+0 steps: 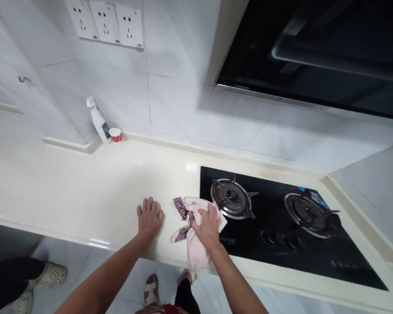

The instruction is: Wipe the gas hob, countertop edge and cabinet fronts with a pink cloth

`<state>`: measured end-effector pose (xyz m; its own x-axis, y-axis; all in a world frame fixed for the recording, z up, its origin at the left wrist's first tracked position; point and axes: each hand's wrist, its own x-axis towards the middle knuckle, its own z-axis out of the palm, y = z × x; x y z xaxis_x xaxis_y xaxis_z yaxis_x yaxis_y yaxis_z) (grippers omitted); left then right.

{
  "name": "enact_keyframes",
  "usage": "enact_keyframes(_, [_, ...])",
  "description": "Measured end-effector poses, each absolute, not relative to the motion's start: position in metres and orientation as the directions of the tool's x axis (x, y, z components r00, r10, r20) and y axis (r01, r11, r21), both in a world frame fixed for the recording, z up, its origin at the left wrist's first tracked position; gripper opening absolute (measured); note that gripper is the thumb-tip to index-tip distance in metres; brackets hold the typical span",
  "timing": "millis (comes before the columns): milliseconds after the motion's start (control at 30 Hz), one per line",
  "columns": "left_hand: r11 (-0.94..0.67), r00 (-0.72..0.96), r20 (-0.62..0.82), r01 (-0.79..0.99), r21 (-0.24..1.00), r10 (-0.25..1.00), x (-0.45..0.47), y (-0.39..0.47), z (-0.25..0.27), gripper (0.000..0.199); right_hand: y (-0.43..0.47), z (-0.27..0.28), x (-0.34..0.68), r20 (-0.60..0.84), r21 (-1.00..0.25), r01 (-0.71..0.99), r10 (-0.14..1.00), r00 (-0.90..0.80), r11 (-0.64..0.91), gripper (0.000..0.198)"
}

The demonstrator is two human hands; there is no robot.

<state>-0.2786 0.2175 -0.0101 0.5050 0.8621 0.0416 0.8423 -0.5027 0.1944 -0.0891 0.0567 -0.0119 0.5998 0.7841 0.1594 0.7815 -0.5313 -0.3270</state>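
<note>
My left hand (149,220) rests on the pale countertop (94,192), palm down with its fingers stretched out and nothing in it. To its right, my right hand (208,224) presses on a bunched pink cloth (198,250) with purple patterned ends, its fingers curled over the fabric. The cloth lies at the left edge of the black glass gas hob (262,218), partly over that edge, and one fold hangs at the counter's front. Close beside the cloth is the hob's left burner (232,198).
A white spray bottle (100,122) and a small red and white tub (115,134) stand by the wall corner. The right burner (309,213) lies farther along. A dark range hood (314,56) overhangs the hob. Another person's shoe (53,275) shows at lower left.
</note>
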Motion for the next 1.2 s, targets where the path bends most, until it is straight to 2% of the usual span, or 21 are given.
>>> enact_keyframes(100, [-0.501, 0.503, 0.04, 0.846, 0.181, 0.864, -0.278, 0.217, -0.01, 0.048, 0.094, -0.012, -0.063, 0.082, -0.357, 0.779, 0.813, 0.576, -0.516, 0.041])
enact_keyframes(267, [-0.497, 0.5, 0.026, 0.851, 0.172, 0.865, -0.278, 0.215, -0.007, 0.047, 0.135, -0.013, -0.028, 0.084, -0.392, 0.79, 0.837, 0.54, -0.47, 0.039])
enact_keyframes(400, [-0.493, 0.501, -0.003, 0.851, 0.18, 0.865, -0.278, 0.214, -0.004, 0.047, 0.154, -0.012, -0.03, 0.097, -0.348, 0.797, 0.827, 0.553, -0.493, 0.046])
enact_keyframes(467, [-0.49, 0.499, -0.005, 0.853, 0.18, 0.866, -0.279, 0.213, -0.004, 0.048, 0.155, -0.011, -0.045, 0.1, -0.316, 0.833, 0.857, 0.506, -0.455, 0.046])
enact_keyframes(633, [-0.497, 0.502, 0.02, 0.849, 0.178, 0.865, -0.28, 0.214, -0.004, 0.047, 0.124, -0.007, -0.099, 0.145, -0.311, 0.878, 0.895, 0.422, -0.364, 0.041])
enact_keyframes(867, [-0.51, 0.506, 0.07, 0.843, 0.169, 0.859, -0.28, 0.214, -0.004, 0.044, 0.035, -0.009, -0.162, 0.201, -0.441, 0.844, 0.883, 0.425, -0.306, 0.027])
enact_keyframes(967, [-0.517, 0.509, 0.088, 0.84, 0.165, 0.856, -0.28, 0.214, -0.006, 0.045, 0.005, -0.009, -0.178, 0.148, -0.6, 0.74, 0.866, 0.478, -0.305, 0.023])
enact_keyframes(1067, [-0.515, 0.508, 0.082, 0.842, 0.164, 0.857, -0.279, 0.216, -0.008, 0.044, -0.021, 0.004, -0.178, -0.047, -0.825, 0.427, 0.797, 0.602, -0.371, 0.024])
enact_keyframes(1133, [-0.507, 0.503, 0.069, 0.846, 0.164, 0.861, -0.279, 0.217, -0.009, 0.044, -0.038, 0.022, -0.166, -0.165, -0.886, 0.224, 0.728, 0.665, -0.406, 0.027])
enact_keyframes(1200, [-0.503, 0.502, 0.056, 0.848, 0.165, 0.863, -0.279, 0.218, -0.008, 0.045, -0.058, 0.04, -0.144, -0.214, -0.887, 0.148, 0.674, 0.707, -0.437, 0.034])
